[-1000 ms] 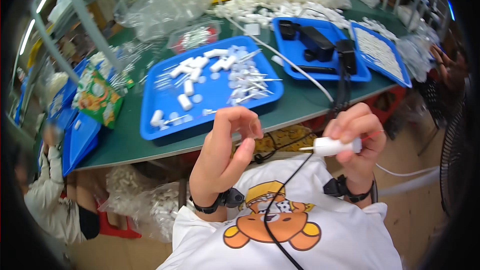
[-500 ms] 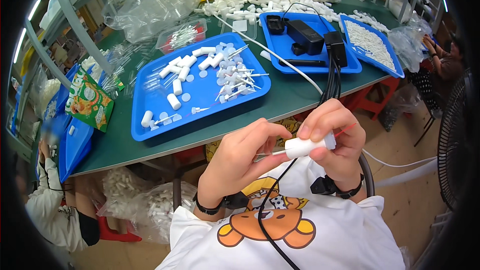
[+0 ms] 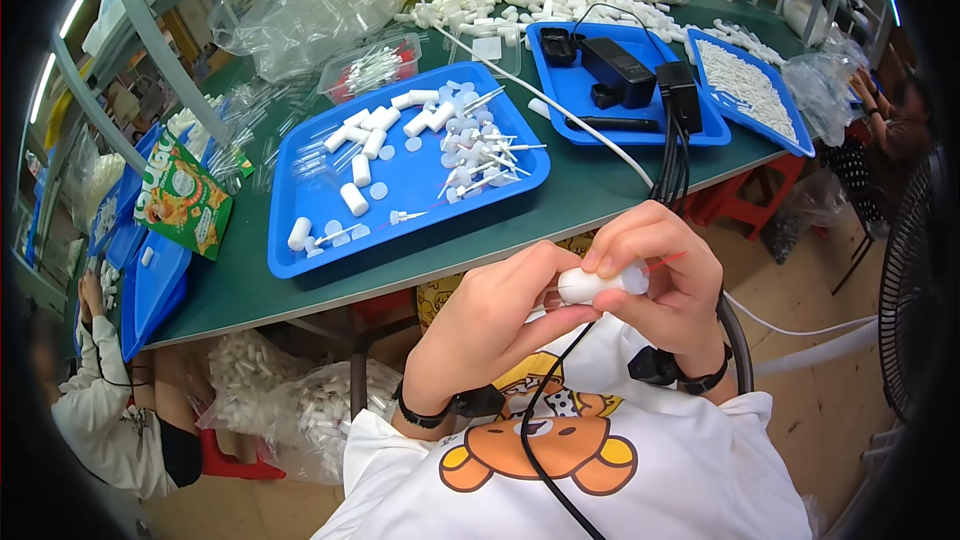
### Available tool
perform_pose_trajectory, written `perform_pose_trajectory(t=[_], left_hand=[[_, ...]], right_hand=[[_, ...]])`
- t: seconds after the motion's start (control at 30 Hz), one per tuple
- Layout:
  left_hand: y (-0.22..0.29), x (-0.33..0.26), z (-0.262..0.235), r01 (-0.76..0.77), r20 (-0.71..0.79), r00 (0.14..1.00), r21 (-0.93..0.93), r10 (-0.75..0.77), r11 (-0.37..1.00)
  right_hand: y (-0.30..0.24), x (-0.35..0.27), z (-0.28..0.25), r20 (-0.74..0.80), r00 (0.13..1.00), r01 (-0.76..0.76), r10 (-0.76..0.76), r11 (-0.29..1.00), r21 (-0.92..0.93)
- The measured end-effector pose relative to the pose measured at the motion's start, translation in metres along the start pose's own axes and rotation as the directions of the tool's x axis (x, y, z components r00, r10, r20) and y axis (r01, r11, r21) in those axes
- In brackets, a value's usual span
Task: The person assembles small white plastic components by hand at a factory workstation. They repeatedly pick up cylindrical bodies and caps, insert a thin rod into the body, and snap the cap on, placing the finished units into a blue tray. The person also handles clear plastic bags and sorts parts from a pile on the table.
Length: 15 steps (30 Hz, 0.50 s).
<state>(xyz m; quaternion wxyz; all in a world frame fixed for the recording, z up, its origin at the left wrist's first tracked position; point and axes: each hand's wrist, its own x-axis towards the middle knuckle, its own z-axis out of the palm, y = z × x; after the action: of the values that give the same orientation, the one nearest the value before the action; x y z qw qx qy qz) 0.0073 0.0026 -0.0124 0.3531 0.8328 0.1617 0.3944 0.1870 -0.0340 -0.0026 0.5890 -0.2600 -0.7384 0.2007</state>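
Observation:
Just in front of the table edge, my right hand point(image 3: 668, 280) grips a white cylinder point(image 3: 585, 287) between thumb and fingers. A translucent disc point(image 3: 635, 278) sits at the cylinder's right end, and a thin red strip point(image 3: 667, 261) sticks out past it. My left hand point(image 3: 500, 310) is closed at the cylinder's left end, pinching a thin, clear or whitish piece mostly hidden by the fingers. Beyond the hands lies a blue tray point(image 3: 420, 215) with white cylinders point(image 3: 353, 200), translucent discs point(image 3: 378, 191) and thin white sticks point(image 3: 485, 162).
Black chargers point(image 3: 618, 72) lie in another blue tray point(image 3: 628, 135); small white tubes point(image 3: 745, 80) fill a third. White cylinders point(image 3: 540, 10) are heaped behind. A green snack bag point(image 3: 185, 195) stands left on the table point(image 3: 300, 305). A fan point(image 3: 915, 280) is at right; other people sit at both sides.
The white cylinder has shifted slightly left, and my hands have drawn closer together around it. Less of the thin piece at its left end shows between my left fingers.

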Motion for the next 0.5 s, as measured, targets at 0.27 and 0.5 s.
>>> perform_pose_trajectory(t=[0.27, 0.5], left_hand=[[0.008, 0.0019, -0.001, 0.1, -0.016, 0.995, 0.03, -0.099, 0.995], [0.0025, 0.0028, -0.0023, 0.056, 0.017, 0.998, 0.14, -0.059, 0.989]], right_hand=[[0.007, 0.0015, -0.0023, 0.027, 0.999, -0.026, 0.025, 0.999, 0.04], [0.0072, -0.0016, 0.0066, -0.013, 0.991, -0.132, 0.133, 0.99, 0.056]])
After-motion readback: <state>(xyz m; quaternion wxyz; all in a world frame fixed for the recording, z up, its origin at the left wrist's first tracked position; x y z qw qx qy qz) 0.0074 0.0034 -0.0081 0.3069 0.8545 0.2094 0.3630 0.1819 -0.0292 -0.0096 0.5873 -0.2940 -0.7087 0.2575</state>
